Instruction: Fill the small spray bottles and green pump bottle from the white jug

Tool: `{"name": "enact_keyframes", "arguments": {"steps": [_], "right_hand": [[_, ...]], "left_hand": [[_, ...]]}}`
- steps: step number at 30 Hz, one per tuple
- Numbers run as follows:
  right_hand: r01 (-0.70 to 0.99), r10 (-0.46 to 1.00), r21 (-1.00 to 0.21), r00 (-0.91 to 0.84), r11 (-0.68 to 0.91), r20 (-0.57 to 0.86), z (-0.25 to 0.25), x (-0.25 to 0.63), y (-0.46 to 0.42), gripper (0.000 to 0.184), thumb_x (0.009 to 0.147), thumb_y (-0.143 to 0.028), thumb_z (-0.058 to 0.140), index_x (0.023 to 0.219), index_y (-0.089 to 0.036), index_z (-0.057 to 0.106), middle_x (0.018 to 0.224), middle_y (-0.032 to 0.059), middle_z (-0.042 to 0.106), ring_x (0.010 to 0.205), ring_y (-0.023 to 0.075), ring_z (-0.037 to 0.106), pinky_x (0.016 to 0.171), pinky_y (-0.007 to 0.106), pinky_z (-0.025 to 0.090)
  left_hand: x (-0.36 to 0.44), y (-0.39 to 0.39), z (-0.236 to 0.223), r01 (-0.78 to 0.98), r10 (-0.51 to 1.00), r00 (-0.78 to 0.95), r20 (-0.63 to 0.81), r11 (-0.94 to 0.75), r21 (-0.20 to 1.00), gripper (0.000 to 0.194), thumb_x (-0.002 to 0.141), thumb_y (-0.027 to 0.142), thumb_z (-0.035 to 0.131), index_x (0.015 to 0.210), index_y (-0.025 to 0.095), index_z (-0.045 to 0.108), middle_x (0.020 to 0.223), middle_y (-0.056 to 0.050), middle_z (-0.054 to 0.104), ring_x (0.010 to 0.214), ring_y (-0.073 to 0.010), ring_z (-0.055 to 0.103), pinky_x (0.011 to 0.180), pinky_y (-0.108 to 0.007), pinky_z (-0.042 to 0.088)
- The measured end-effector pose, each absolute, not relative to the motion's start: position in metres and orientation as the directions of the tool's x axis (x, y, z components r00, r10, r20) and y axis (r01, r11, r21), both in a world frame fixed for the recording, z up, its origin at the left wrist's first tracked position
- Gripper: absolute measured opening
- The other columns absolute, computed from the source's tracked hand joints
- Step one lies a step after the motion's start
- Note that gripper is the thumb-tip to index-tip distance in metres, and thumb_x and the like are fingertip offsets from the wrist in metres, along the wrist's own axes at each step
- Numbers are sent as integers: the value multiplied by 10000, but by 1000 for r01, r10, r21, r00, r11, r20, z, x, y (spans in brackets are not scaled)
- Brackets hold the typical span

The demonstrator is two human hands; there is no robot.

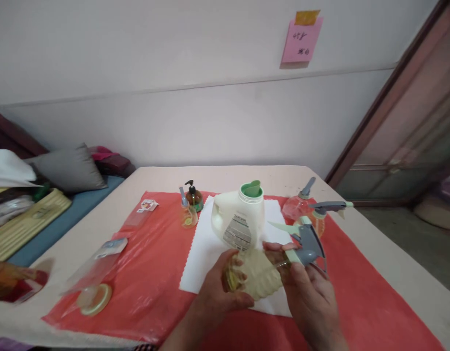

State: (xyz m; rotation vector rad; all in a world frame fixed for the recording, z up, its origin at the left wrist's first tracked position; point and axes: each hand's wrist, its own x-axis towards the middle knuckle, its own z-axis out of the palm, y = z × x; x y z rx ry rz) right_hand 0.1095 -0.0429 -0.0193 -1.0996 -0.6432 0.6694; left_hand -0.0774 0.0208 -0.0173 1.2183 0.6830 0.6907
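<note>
at nine o'clock from the yellowish spray bottle (263, 280), a round, yellow-rimmed piece (105, 298) and a clear plastic bag (93, 265) lie by the edge of the red sheet (148, 278) covering part of the bench (225, 174). towards eleven o'clock stand a small clear sprayer (188, 217) and a brown pump bottle (195, 198). the left hand (219, 287) is wrapped around the yellowish spray bottle's base; at twelve o'clock, a white jug (225, 217) stands on a white cloth (194, 268). the right hand (310, 292) is clamped at the tilted bottle's neck, its trigger head (309, 243) pointing towards three o'clock. a pinkish sprayer (295, 207) stands at one o'clock, an orange-tinted one (320, 223) at two.
</note>
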Motion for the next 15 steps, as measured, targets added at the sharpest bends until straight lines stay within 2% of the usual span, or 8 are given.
{"name": "enact_keyframes", "arguments": {"steps": [3, 5, 8, 9, 11, 13, 14, 15], "right_hand": [[-39, 748, -974, 647, 222, 144, -19, 104, -45, 418, 737, -548, 800, 1014, -240, 743, 1014, 99, 753, 1035, 341, 683, 922, 485, 561], [85, 748, -984, 640, 159, 176, -19, 93, -48, 396, 709, -514, 824, 1010, -267, 750, 1002, 67, 757, 1024, 327, 691, 935, 461, 565], [199, 818, -967, 520, 163, 245, -19, 72, -52, 409, 699, -495, 829, 1054, -307, 752, 1029, 37, 761, 1028, 319, 701, 887, 418, 596], [224, 833, -956, 479, 187, 276, -21, 67, -53, 448, 694, -496, 833, 1096, -318, 745, 1064, 35, 758, 1043, 322, 699, 874, 411, 603], [284, 846, -930, 413, 233, 339, -24, 62, -53, 581, 689, -500, 842, 1225, -328, 700, 1198, 40, 726, 1124, 335, 673, 899, 419, 601], [373, 839, -893, 376, 252, 394, -30, 64, -51, 672, 745, -506, 806, 1364, -329, 612, 1361, 43, 644, 1240, 338, 613, 976, 437, 570], [423, 837, -872, 359, 248, 412, -34, 68, -49, 673, 791, -501, 771, 1409, -330, 569, 1417, 42, 602, 1277, 330, 587, 1005, 440, 554], [472, 839, -850, 344, 233, 421, -37, 71, -48, 648, 841, -487, 727, 1439, -331, 534, 1448, 41, 575, 1294, 317, 576, 1016, 436, 548]], "left_hand": [[-77, 17, -23, 112, 825, 542, 158, -258, 960, 988, 582, 627, 870, 1409, 222, 510, 1434, -182, 527, 1325, -396, 517, 1091, -579, 447], [-73, 12, -28, 250, 756, 486, 438, -601, 759, 1011, 621, 611, 855, 1461, 223, 449, 1466, -199, 496, 1357, -392, 487, 1111, -591, 435], [-68, 5, -35, 321, 581, 462, 670, -814, 484, 774, 811, 431, 749, 1469, 213, 403, 1290, -169, 634, 1177, -309, 620, 1004, -506, 533], [-69, 6, -34, 333, 569, 447, 690, -822, 462, 682, 841, 380, 713, 1439, 208, 432, 1235, -154, 665, 1123, -292, 642, 974, -485, 546], [-79, 16, -28, 394, 682, 342, 646, -728, 561, 553, 827, 354, 706, 1332, 206, 532, 1190, -138, 688, 1083, -291, 654, 944, -479, 550], [-100, 38, -16, 480, 899, 72, 433, -411, 775, 498, 759, 345, 749, 1218, 210, 612, 1154, -124, 694, 1056, -301, 661, 918, -481, 547], [-113, 51, -10, 482, 954, -106, 279, -197, 854, 497, 710, 336, 779, 1173, 219, 640, 1111, -105, 696, 1024, -299, 665, 893, -469, 547], [-126, 66, -6, 479, 956, -193, 219, -103, 871, 522, 719, 351, 771, 1199, 206, 627, 1092, -111, 691, 997, -303, 668, 853, -467, 549]]}}
